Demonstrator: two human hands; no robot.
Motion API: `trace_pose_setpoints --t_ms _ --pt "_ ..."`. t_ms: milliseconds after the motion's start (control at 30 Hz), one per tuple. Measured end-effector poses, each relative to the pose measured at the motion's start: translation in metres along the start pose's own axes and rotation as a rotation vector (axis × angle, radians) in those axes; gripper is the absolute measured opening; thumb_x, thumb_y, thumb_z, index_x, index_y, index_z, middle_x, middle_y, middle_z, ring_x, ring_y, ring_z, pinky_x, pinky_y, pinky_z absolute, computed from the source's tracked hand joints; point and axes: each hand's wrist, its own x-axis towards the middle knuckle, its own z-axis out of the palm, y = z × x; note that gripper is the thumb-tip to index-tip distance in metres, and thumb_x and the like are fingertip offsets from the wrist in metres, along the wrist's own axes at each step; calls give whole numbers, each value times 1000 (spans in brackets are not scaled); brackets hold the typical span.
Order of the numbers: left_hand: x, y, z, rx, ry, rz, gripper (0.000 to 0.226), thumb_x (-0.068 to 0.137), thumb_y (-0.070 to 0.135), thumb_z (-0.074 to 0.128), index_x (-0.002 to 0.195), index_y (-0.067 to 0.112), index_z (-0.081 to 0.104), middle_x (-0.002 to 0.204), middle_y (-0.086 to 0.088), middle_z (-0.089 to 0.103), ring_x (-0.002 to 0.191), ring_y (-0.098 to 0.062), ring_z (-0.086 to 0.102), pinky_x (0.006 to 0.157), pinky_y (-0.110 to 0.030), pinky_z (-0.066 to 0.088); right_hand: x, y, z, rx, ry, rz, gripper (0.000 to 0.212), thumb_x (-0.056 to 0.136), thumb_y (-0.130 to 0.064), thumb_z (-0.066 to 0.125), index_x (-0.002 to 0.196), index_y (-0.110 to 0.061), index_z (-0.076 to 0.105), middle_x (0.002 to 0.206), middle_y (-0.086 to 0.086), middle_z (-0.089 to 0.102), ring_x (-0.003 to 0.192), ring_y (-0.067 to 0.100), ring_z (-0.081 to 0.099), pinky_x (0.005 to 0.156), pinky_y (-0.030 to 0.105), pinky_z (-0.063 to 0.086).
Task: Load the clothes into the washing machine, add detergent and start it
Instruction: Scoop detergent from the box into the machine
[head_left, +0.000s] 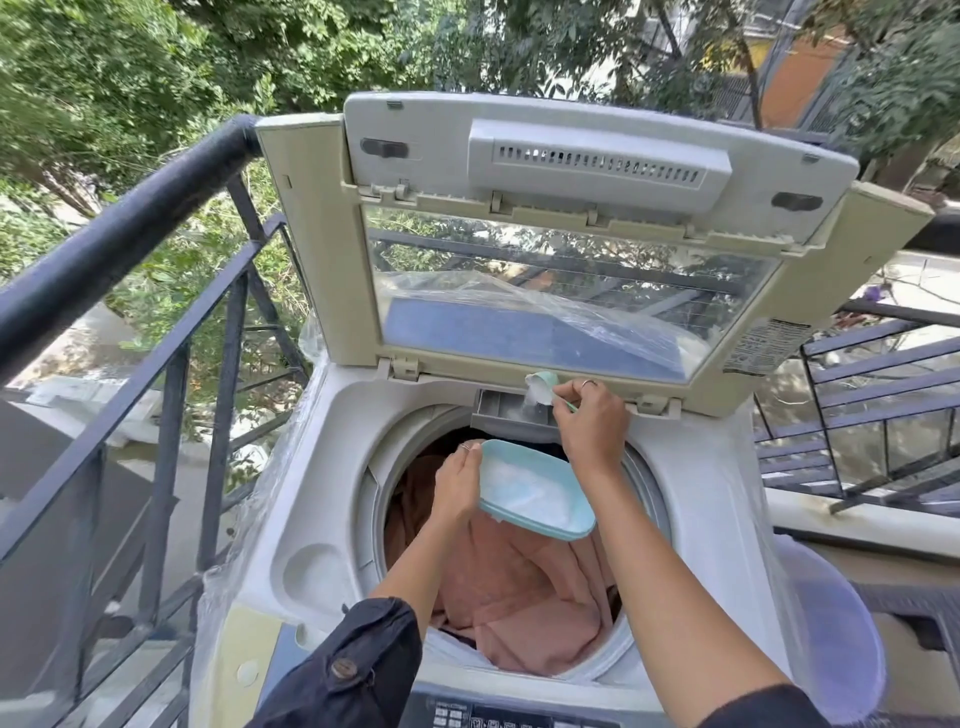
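Observation:
A white top-loading washing machine (332, 467) stands with its lid (545, 171) raised. Pink clothes (524, 597) fill the drum. My left hand (457, 483) grips a light blue container (535, 488) of white detergent powder over the drum. My right hand (589, 421) pinches the handle of a small green scoop (540, 387), tipped over the detergent drawer (506, 408) at the back rim. White powder falls from the scoop into the drawer.
A dark metal railing (156, 322) runs along the left. A lavender plastic tub (836, 639) sits to the right of the machine. The control panel (498, 717) is at the bottom edge. Trees and more railings lie beyond.

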Motion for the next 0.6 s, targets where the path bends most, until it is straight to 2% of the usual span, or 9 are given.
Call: trace_pose_setpoints --t_ms 233,467,600 --pt "1 -1 -2 -43 8 -9 34 101 24 33 116 13 62 120 -9 59 102 -16 49 84 -23 31 -3 2 7 14 93 -168 9 69 3 68 75 -3 70 84 11 71 73 36 66 61 38 50" --pt "0 1 -2 -51 7 -7 34 101 23 32 117 12 61 117 -6 58 101 -15 48 84 -22 30 -3 -1 4 18 145 -314 13 61 5 73 67 -5 67 74 9 69 68 30 66 55 27 49" --pt "-1 3 -1 -43 12 -35 35 101 25 33 119 10 60 114 -5 56 99 -14 47 82 -21 28 -4 0 4 1 152 -348 13 63 4 74 66 -5 65 74 8 67 70 29 64 61 24 42"
